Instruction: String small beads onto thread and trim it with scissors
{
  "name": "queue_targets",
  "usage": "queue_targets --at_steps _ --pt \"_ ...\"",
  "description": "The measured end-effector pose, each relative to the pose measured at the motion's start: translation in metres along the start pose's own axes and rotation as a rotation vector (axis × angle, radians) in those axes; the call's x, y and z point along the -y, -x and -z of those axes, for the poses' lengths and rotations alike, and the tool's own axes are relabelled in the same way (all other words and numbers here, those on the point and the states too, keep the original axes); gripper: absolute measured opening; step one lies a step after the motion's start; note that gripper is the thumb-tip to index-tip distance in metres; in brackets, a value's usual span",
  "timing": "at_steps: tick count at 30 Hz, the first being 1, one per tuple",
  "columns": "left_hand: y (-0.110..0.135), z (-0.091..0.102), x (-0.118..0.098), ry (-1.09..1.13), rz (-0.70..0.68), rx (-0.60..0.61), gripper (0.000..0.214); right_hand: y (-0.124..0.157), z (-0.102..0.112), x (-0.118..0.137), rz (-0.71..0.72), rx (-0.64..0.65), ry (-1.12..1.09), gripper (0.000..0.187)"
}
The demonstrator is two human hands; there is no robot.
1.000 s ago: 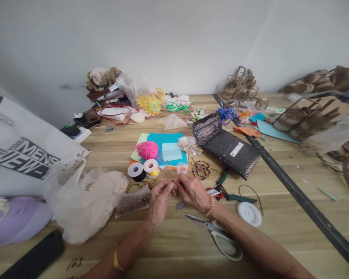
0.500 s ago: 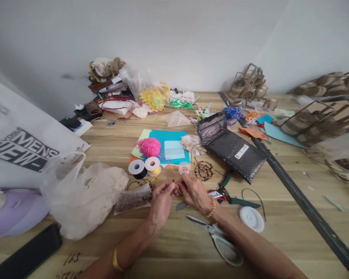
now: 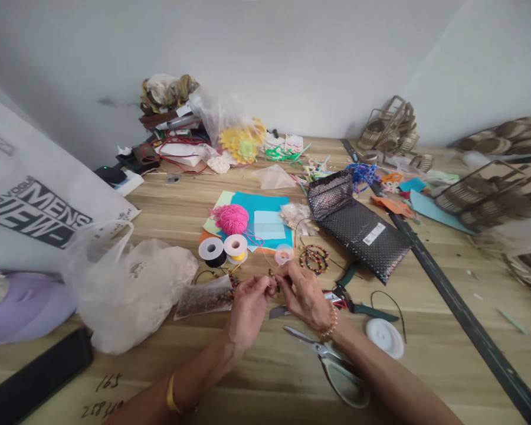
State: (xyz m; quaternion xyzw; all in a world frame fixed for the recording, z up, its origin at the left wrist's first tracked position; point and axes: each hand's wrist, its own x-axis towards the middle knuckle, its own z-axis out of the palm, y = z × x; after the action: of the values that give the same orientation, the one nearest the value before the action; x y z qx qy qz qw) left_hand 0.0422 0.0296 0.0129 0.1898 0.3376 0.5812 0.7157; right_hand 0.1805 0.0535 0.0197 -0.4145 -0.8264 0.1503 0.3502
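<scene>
My left hand (image 3: 246,310) and my right hand (image 3: 304,295) meet fingertip to fingertip over the wooden table (image 3: 265,378), both pinched on a short strand of small beads (image 3: 272,278). A clear bag of dark beads (image 3: 203,298) lies just left of my left hand. Black and yellow cord spools (image 3: 223,250) and a small clear tape roll (image 3: 284,254) stand just beyond the fingers. Finished bead bracelets (image 3: 313,258) lie beside the tape roll. Scissors (image 3: 336,366) rest under my right forearm.
Green-handled pliers (image 3: 358,301) and a white lid (image 3: 384,338) lie at the right. A black mailer (image 3: 358,227), pink yarn (image 3: 231,219) on teal felt, a plastic bag (image 3: 128,283), a white tote, a phone (image 3: 35,378) and wicker baskets (image 3: 482,195) crowd the table.
The view has shifted a little, so everything sits slightly further right and up. Both hands stay pinched together on the bead strand.
</scene>
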Motion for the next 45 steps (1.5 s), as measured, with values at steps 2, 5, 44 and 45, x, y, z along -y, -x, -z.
queue_targets --at_steps 2,5,44,45 --pt "0.001 -0.001 0.000 0.024 0.017 -0.004 0.022 0.000 0.001 0.000 0.002 0.014 -0.010 0.011" --pt "0.001 -0.001 0.000 0.035 0.019 -0.009 0.021 0.001 0.002 0.001 -0.012 0.027 -0.017 0.012" --pt "-0.011 0.012 -0.003 -0.085 0.058 0.010 0.027 -0.015 0.044 -0.012 -0.176 0.480 -0.390 0.028" --pt "-0.011 0.012 -0.003 -0.078 0.068 0.015 0.030 -0.016 0.045 -0.012 -0.184 0.460 -0.409 0.030"
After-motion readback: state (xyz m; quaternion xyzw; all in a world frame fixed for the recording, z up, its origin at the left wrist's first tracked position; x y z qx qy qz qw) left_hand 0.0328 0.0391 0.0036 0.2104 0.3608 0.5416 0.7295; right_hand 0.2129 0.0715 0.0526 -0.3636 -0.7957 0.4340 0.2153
